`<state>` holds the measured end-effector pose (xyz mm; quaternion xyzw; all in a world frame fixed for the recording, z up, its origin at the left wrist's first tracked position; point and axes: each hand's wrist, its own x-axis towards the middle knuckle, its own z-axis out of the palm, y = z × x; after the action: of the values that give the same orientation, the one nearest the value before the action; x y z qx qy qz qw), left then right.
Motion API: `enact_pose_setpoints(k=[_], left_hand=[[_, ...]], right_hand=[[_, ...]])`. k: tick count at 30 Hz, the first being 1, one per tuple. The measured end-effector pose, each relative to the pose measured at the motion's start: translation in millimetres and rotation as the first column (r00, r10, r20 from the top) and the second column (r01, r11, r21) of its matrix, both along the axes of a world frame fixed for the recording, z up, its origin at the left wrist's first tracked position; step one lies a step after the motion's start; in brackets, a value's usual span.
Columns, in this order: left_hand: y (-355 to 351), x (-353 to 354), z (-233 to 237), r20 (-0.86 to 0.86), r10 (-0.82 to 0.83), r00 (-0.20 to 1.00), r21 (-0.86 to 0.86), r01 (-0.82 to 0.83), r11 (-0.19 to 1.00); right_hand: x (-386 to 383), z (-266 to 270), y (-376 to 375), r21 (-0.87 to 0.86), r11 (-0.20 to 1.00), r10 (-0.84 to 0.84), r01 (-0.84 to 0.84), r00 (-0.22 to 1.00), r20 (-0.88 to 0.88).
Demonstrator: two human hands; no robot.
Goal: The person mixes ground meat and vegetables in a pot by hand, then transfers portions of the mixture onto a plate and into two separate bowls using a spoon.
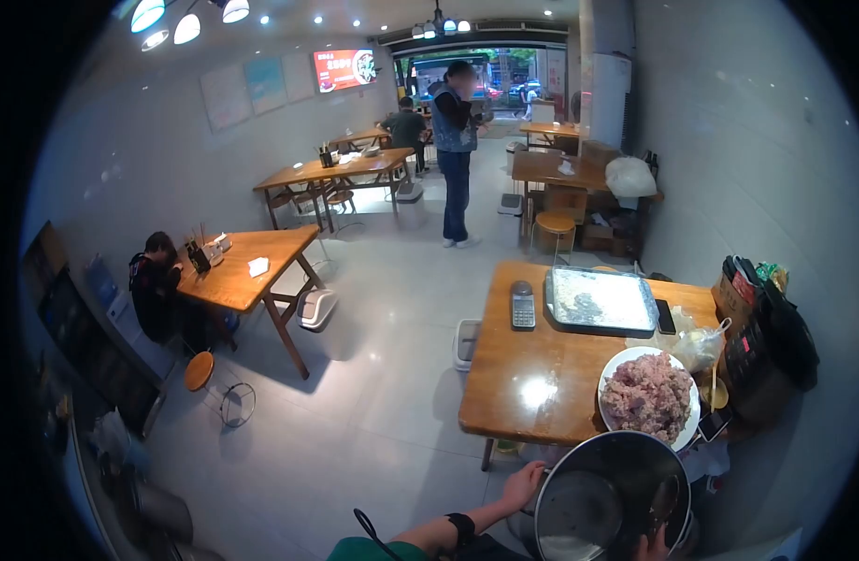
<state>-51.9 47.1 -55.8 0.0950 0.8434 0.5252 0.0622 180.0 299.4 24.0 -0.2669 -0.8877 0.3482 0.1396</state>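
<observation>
A large deep metal pot [626,467] is tilted toward me at the table's near edge, its inside showing. My left hand [523,487] is closed on the handle at the pot's left side. At the near right, the fingers of my right hand [651,544] curl over the rim onto the inner wall; the rest of that hand is cut off by the frame. Just beyond the pot, a white plate [604,418] heaped with raw minced meat [646,393] sits on the wooden table [504,374].
On the table are a floured metal tray [602,301], a handheld phone-like device [523,306], a smartphone [666,316] and a plastic bag [701,348]. A black bag [775,346] stands at the right wall. One person [456,150] stands in the aisle; another [157,285] sits left.
</observation>
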Motion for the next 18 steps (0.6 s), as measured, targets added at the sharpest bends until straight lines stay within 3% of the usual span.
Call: enact_pose_setpoints(k=[4, 7, 9, 10, 13, 18], left_hand=[[-1, -1, 11, 0.004, 0.017, 1.0, -0.017, -0.017, 1.0], [-1, 1, 6, -0.016, 0.035, 0.999, 0.026, -0.035, 0.999], [0, 0, 5, -0.006, 0.034, 0.999, 0.015, -0.034, 0.999], [0, 1, 5, 0.004, 0.032, 0.999, 0.005, -0.032, 0.999], [0, 2, 6, -0.008, 0.038, 0.999, -0.012, -0.038, 0.999], [-2, 4, 16, -0.101, 0.024, 0.995, 0.038, -0.02, 0.999]], right_hand=[[2, -23, 13, -0.036, 0.999, -0.008, 0.008, 1.0, -0.024], [4, -22, 13, -0.037, 0.999, -0.022, 0.027, 0.991, 0.132], [2, -19, 9, 0.087, 0.995, 0.047, -0.039, 0.995, -0.093], [2, -10, 4, 0.085, 0.996, 0.044, -0.037, 0.995, -0.087], [-4, 15, -4, 0.085, 0.996, 0.031, -0.029, 0.999, -0.013], [-9, 36, -14, -0.066, 0.997, -0.024, 0.032, 0.993, 0.12]])
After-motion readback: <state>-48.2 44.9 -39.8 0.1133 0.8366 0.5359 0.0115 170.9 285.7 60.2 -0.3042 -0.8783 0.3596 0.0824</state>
